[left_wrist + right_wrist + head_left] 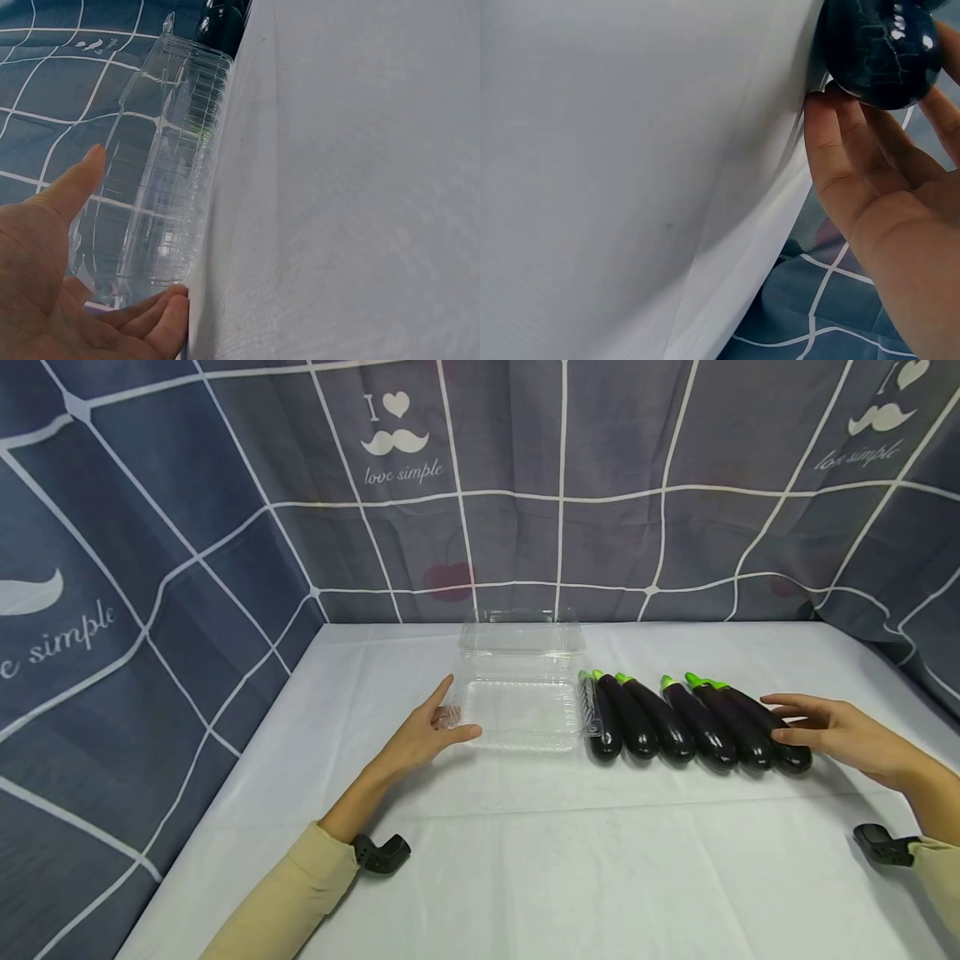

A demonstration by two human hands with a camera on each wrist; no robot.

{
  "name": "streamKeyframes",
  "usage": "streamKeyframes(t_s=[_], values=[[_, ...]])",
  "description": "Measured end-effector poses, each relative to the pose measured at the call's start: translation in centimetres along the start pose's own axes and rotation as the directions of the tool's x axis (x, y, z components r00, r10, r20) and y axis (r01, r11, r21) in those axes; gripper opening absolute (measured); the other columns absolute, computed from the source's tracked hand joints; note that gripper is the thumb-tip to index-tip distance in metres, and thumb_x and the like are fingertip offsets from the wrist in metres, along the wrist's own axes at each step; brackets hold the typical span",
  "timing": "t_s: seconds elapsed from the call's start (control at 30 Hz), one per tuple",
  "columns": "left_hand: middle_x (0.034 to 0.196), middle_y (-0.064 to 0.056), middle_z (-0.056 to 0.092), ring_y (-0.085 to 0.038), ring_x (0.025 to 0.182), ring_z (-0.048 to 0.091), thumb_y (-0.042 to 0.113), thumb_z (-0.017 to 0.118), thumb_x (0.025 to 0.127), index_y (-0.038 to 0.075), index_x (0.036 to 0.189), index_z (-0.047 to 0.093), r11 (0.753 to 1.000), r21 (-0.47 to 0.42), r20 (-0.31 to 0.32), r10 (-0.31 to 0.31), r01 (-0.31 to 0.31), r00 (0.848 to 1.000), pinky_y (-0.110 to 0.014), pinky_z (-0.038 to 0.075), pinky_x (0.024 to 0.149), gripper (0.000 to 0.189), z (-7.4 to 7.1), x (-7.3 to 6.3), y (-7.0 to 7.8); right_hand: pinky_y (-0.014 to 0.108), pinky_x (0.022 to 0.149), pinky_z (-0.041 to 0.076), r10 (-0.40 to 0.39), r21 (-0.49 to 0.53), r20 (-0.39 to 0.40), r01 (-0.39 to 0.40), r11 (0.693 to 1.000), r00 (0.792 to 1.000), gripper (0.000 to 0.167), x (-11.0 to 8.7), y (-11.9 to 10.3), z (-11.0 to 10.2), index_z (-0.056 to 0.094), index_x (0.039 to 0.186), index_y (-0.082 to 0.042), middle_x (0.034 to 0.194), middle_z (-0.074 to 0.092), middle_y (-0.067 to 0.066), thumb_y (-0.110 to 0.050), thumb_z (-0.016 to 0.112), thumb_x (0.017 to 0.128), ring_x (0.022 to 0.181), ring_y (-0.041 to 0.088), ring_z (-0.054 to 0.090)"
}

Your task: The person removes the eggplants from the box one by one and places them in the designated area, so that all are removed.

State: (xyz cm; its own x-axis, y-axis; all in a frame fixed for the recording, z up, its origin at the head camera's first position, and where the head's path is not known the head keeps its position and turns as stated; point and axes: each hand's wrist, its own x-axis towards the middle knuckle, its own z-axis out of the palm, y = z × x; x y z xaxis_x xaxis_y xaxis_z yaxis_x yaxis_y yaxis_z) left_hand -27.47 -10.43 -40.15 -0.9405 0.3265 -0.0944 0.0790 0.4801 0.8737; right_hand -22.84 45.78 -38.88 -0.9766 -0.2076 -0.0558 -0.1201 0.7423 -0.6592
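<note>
An open clear plastic clamshell box point(521, 739) lies on the white table, its lid point(521, 637) folded back. My left hand point(416, 739) is at its left end, thumb spread and the fingers against or just behind the clear wall. In the left wrist view the left hand point(45, 262) has its thumb raised beside the box point(165, 165). To the right lie several glossy eggplants point(693, 727) side by side, green stems pointing away. My right hand point(847, 735) reaches over the rightmost eggplant point(885, 56), fingers extended and lightly bent around its end; firm contact is unclear.
The leftmost eggplant point(604, 731) sits close against the box's right side. A dark checked curtain point(510, 543) hangs behind the table and at both sides. The white tablecloth point(570, 860) spreads in front of the hands.
</note>
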Motion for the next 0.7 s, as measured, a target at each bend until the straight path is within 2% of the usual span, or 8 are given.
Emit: streamKeyframes(t_s=[0.2, 0.33, 0.53, 0.7], values=[[0.154, -0.022, 0.033, -0.033, 0.141, 0.034, 0.055, 0.075, 0.082, 0.034, 0.16, 0.009, 1.0, 0.009, 0.0, 0.009, -0.009, 1.0, -0.055, 0.036, 0.105, 0.104, 0.09, -0.04, -0.12, 0.016, 0.072, 0.044, 0.038, -0.017, 0.019, -0.038, 0.999, 0.999, 0.063, 0.05, -0.25, 0.08, 0.038, 0.147, 0.004, 0.136, 0.046, 0.032, -0.025, 0.065, 0.098, 0.097, -0.013, 0.05], [0.153, -0.022, 0.033, -0.034, 0.14, 0.034, 0.055, 0.075, 0.082, 0.034, 0.16, 0.009, 1.0, 0.008, 0.0, 0.013, -0.013, 1.0, -0.055, 0.035, 0.106, 0.104, 0.09, -0.11, -0.16, 0.015, 0.073, 0.043, 0.055, -0.016, 0.038, -0.055, 0.998, 0.998, 0.064, 0.11, -0.41, 0.16, 0.036, 0.148, 0.004, 0.138, 0.044, 0.033, -0.027, 0.062, 0.099, 0.097, -0.018, 0.042], [0.153, -0.02, 0.034, -0.031, 0.14, 0.035, 0.054, 0.076, 0.082, 0.04, 0.158, 0.006, 1.0, -0.011, -0.006, 0.017, -0.017, 1.0, -0.052, 0.035, 0.107, 0.104, 0.11, -0.16, -0.2, 0.015, 0.073, 0.04, 0.081, -0.025, 0.057, -0.08, 0.997, 0.995, 0.067, 0.17, -0.54, 0.2, 0.032, 0.151, 0.003, 0.142, 0.04, 0.034, -0.032, 0.058, 0.101, 0.099, -0.019, 0.036], [0.152, -0.02, 0.036, -0.029, 0.139, 0.036, 0.053, 0.078, 0.081, 0.032, 0.159, -0.003, 0.999, -0.034, -0.009, -0.003, 0.003, 1.0, -0.049, 0.036, 0.106, 0.114, 0.06, -0.19, -0.17, 0.022, 0.077, 0.038, 0.059, -0.042, 0.017, -0.058, 0.997, 0.998, 0.066, 0.23, -0.9, 0.39, 0.032, 0.151, 0.002, 0.144, 0.04, 0.029, -0.032, 0.058, 0.101, 0.099, -0.019, 0.038]])
